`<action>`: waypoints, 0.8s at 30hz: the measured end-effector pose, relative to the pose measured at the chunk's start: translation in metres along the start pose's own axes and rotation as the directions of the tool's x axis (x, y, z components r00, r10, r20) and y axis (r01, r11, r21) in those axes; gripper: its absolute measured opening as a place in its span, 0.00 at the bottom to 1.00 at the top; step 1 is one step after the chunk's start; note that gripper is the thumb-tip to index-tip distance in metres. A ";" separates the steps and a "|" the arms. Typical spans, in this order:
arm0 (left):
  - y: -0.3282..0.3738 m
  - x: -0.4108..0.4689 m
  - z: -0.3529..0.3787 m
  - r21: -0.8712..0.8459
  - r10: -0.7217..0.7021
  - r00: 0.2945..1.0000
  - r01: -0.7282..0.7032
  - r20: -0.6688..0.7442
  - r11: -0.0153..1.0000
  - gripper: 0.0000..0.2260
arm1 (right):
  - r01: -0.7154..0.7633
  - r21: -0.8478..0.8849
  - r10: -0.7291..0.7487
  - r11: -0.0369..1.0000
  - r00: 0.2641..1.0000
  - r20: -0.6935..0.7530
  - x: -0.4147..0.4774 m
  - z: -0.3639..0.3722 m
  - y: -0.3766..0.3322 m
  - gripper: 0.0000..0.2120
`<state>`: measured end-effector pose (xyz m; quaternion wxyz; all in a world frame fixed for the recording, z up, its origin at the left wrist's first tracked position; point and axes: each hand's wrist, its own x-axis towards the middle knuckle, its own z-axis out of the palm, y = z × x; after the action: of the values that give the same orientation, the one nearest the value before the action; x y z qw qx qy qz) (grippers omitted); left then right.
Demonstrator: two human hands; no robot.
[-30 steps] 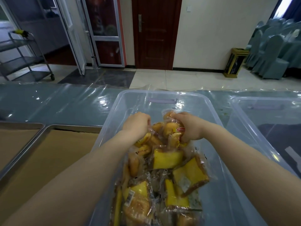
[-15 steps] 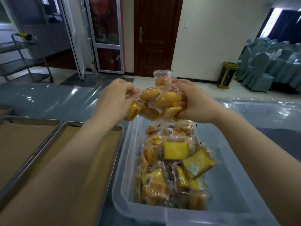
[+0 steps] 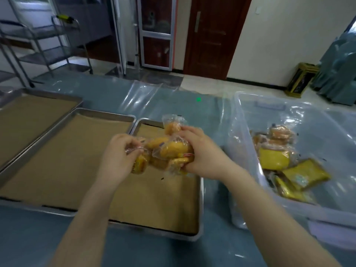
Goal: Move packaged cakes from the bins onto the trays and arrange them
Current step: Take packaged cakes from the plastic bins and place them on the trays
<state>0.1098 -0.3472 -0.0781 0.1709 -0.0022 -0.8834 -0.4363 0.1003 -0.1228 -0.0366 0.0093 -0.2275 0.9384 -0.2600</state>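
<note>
I hold a bunch of packaged cakes (image 3: pixel 169 151), golden in clear wrappers, between both hands above the nearest metal tray (image 3: pixel 200 209), which is lined with brown paper. My left hand (image 3: pixel 117 157) grips the bunch's left side and my right hand (image 3: pixel 200 153) grips its right side. One packet sticks up above my right fingers. To the right stands a clear plastic bin (image 3: pixel 240 120) with more packaged cakes (image 3: pixel 277 160) piled inside, some yellow and flat.
Two more paper-lined metal trays (image 3: pixel 81 112) (image 3: pixel 34 91) lie to the left, side by side. The table is covered with blue-green cloth under clear plastic sheeting (image 3: pixel 146 93). A metal trolley (image 3: pixel 48 45) stands at the back left, beyond the table.
Both hands lifted the bunch of cakes out of the bin and carried it left over the nearest tray. The view has swung left, so the bin now sits at the right.
</note>
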 end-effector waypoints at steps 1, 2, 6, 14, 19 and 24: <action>-0.018 -0.006 -0.001 0.020 -0.026 0.999 0.026 0.029 0.999 0.12 | -0.035 0.042 0.034 0.999 0.999 0.021 0.000 0.021 -0.002 0.38; -0.035 -0.012 -0.001 0.030 -0.049 0.997 0.047 0.059 0.998 0.12 | -0.074 0.084 0.070 0.994 0.997 0.045 -0.001 0.040 -0.003 0.38; -0.081 -0.029 0.011 -0.003 -0.090 0.985 0.092 0.147 0.996 0.13 | -0.226 0.190 0.206 0.955 0.971 0.119 -0.010 0.103 0.008 0.39; -0.122 -0.052 0.042 0.208 -0.123 0.842 0.013 0.525 0.978 0.27 | -0.535 0.065 0.523 0.842 0.841 0.139 -0.029 0.181 0.036 0.57; -0.130 -0.059 0.049 0.363 -0.210 0.719 -0.064 0.663 0.930 0.41 | -0.546 -0.161 0.567 0.822 0.812 0.140 -0.027 0.193 0.043 0.65; -0.127 -0.061 0.042 0.335 -0.187 0.762 -0.040 0.619 0.942 0.46 | -0.540 -0.177 0.565 0.823 0.810 0.157 -0.025 0.183 0.042 0.66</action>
<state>0.1356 -0.3847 -0.2179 -0.1616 -0.0879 -0.9473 -0.2622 0.1295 -0.1687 -0.2184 0.1657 0.0303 0.9722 -0.1627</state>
